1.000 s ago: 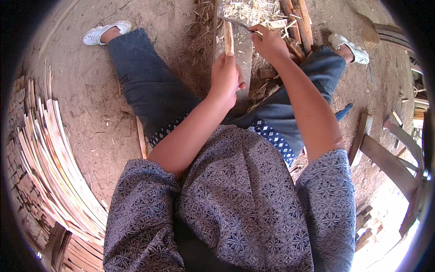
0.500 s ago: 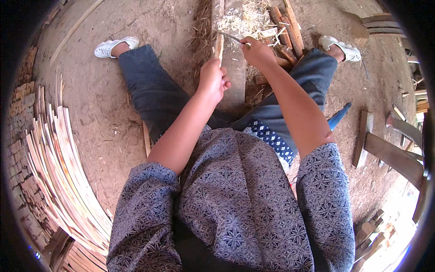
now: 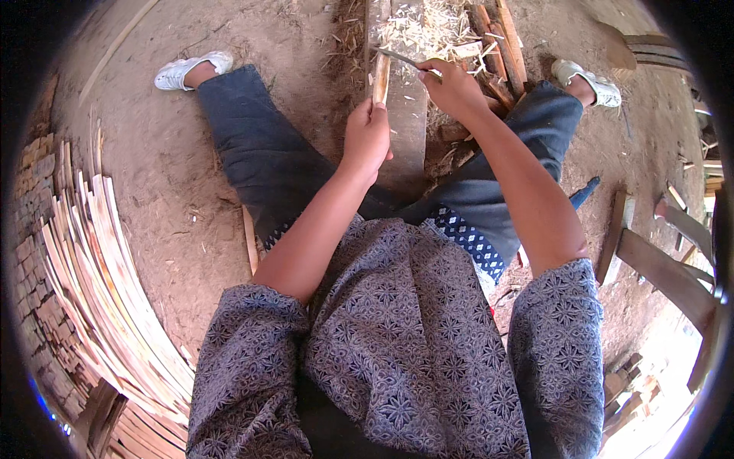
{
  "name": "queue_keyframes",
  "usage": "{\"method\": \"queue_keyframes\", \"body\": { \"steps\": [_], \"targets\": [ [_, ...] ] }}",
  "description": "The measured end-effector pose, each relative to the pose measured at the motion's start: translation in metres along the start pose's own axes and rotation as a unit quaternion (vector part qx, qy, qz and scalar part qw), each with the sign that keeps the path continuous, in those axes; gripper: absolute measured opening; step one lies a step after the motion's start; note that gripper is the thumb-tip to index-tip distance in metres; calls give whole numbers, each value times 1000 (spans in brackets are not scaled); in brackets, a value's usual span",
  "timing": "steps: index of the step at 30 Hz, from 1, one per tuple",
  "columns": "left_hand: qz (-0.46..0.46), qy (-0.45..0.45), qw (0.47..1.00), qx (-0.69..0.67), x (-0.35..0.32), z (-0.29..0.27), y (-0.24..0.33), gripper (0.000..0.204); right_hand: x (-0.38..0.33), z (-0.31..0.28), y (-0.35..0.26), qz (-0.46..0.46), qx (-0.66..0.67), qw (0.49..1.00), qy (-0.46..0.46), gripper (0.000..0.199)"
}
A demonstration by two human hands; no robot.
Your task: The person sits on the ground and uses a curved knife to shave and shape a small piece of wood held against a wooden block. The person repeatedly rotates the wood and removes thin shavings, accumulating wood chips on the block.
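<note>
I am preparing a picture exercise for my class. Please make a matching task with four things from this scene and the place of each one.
Things:
1. wooden stick
2. knife
3. stack of thin slats
4. wood shavings

Places:
A. on the plank, beyond the hands
B. on the ground at the person's left
C. in the left hand
D. in the right hand

Pairs: 1-C, 2-D, 3-B, 4-A

Two white shoes (image 3: pixel 191 70) — one knife (image 3: pixel 397 56) (thin).
</note>
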State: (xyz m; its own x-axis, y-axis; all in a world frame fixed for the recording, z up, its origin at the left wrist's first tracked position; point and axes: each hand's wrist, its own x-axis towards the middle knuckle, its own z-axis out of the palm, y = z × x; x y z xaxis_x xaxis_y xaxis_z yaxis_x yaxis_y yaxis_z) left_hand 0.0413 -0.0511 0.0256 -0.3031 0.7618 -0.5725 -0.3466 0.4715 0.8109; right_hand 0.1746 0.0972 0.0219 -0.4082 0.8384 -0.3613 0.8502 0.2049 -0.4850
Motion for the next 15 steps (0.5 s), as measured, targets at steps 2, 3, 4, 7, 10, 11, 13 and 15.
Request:
{"method": "queue_keyframes", "body": {
  "steps": [2,3,4,7,10,11,13,15],
  "targets": [
    [4,5,1000,15,1,2,1,27,-12,-12,-5,-10,-39,999,-6,32],
    [6,7,1000,24,1,3,2,28,-13,-14,-3,-16,-41,999,-4,32],
    [9,12,1000,27,2,3,2,25,-12,-15,-2,-28,-53,998,-2,32],
    [13,20,999,29,3,3,0,25,-12,-19,-7,-49,-85,995,-7,30],
    [12,18,999,29,6,1,0,24,-8,-16,-15,-25,-120,992,23,30],
    [14,19,999,35,7,1,1,24,-4,-15,-17,-25,-131,991,21,30],
    [11,22,999,33,7,-2,1,24,4,-14,-22,-24,-154,988,17,32],
    [5,19,1000,19,7,-4,3,24,15,-1,-38,5,-194,981,27,32]
  ]
}}
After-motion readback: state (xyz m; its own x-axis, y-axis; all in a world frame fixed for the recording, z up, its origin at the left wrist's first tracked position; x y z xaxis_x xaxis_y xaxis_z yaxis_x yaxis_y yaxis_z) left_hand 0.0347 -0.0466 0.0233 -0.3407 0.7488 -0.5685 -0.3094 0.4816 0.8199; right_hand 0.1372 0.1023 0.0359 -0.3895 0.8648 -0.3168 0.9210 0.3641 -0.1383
